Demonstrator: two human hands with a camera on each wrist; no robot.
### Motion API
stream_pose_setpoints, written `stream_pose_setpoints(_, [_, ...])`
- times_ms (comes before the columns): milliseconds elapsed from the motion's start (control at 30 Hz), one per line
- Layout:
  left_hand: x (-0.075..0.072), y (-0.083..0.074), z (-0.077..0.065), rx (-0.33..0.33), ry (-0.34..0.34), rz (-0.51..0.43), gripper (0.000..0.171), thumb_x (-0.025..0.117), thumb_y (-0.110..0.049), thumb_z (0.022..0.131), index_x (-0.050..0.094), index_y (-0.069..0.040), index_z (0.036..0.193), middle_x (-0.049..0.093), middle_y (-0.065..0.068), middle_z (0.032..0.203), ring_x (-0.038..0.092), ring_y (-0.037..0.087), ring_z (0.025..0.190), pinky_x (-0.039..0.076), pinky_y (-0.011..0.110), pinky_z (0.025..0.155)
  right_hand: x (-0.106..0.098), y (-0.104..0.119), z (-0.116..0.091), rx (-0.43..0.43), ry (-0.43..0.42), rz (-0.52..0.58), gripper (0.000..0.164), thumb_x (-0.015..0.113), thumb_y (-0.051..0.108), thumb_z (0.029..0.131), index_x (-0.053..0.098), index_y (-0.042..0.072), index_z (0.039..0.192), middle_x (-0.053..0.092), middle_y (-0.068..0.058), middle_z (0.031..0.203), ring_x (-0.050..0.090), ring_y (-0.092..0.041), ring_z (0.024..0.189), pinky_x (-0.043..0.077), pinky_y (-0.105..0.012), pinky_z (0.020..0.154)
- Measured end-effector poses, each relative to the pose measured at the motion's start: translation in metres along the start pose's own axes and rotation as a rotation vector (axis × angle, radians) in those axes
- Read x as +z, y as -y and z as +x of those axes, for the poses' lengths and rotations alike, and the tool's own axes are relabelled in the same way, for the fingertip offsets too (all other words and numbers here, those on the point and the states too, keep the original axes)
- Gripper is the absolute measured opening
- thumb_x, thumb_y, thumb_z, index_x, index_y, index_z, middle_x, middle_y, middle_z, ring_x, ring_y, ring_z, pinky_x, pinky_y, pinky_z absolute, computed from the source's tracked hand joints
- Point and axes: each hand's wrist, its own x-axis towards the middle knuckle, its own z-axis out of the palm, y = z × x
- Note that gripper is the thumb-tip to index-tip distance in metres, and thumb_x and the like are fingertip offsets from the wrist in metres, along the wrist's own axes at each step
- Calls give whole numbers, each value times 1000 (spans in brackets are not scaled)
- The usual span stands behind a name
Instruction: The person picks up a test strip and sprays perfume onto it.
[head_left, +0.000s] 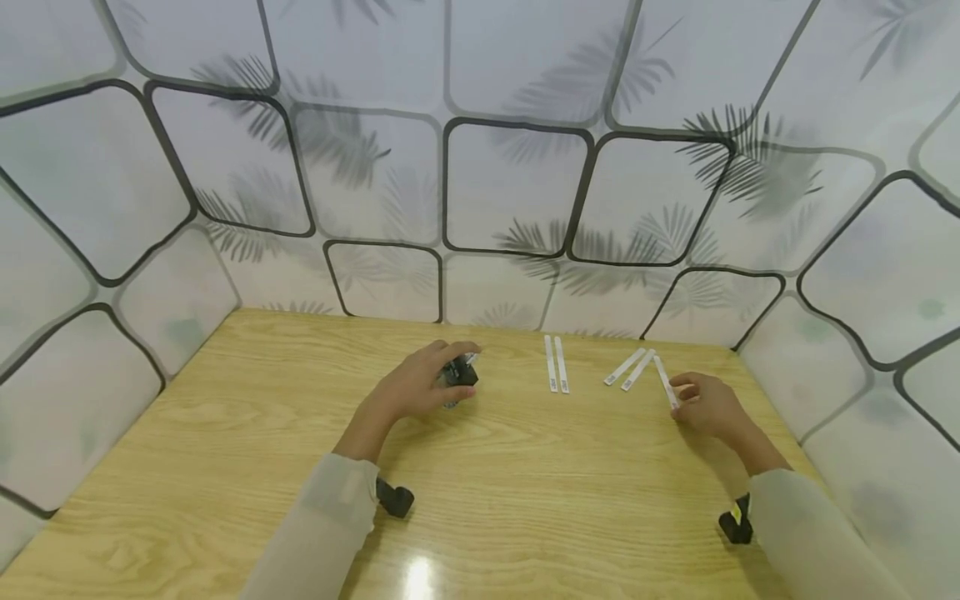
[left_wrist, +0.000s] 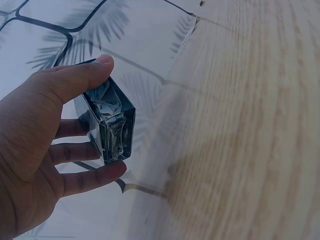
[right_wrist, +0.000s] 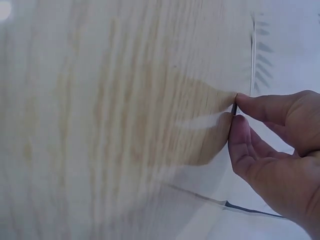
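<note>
My left hand (head_left: pixel 416 382) grips a small faceted bottle of dark, see-through glass (left_wrist: pixel 116 122), with the thumb on one side and fingers on the other. From the head view the bottle (head_left: pixel 461 372) looks mostly black and sits just over the table. Over at the right, my right hand (head_left: pixel 708 406) pinches the near end of a slim white paper strip (head_left: pixel 663 377) between thumb and fingertips. The strip lies slanted, its far end close to two other white strips (head_left: pixel 624 367). In the right wrist view the strip (right_wrist: pixel 233 110) shows only as a thin edge between the fingertips.
Two more white strips (head_left: pixel 557 365) lie side by side between the hands, with small dark print at their near ends. A wood-grain table (head_left: pixel 525 483) runs back to walls covered in patterned sheeting (head_left: pixel 517 183) on three sides. Each wrist wears a small black camera (head_left: pixel 395 498).
</note>
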Motion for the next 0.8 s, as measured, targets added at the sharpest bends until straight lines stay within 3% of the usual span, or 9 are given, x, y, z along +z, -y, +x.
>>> stream_pose_setpoints(200, [1,0,0,-7,7,-6,64,73,-40,96,48,-23,152,57,15,131,60,25,92,51,52,86,-1,-2,-2,59,21,124,70,75,2,88,40,-12,147,52,-41,129,60,-49,109,56,-40,77])
stream_pose_setpoints(367, [0,0,0,-5,9,-4,64,73,-40,97,48,-23,153,58,15,130,60,26,92,50,52,85,-4,-4,-4,111,31,222,84,73,-3,88,24,-11,155,50,-41,129,65,-34,100,56,-31,75])
stream_pose_setpoints(633, [0,-2,0,0,6,-1,64,74,-39,96,48,-24,153,58,14,129,59,25,90,51,52,84,-1,-7,-5,103,22,276,56,66,-4,93,43,-17,143,63,-35,119,68,-17,87,57,-29,72])
stream_pose_setpoints(800, [0,-2,-1,0,7,3,64,74,-39,96,47,-24,153,58,14,130,60,24,92,51,52,85,3,-8,-4,82,19,321,47,62,-2,98,46,-18,140,69,-24,108,66,-11,85,57,-27,72])
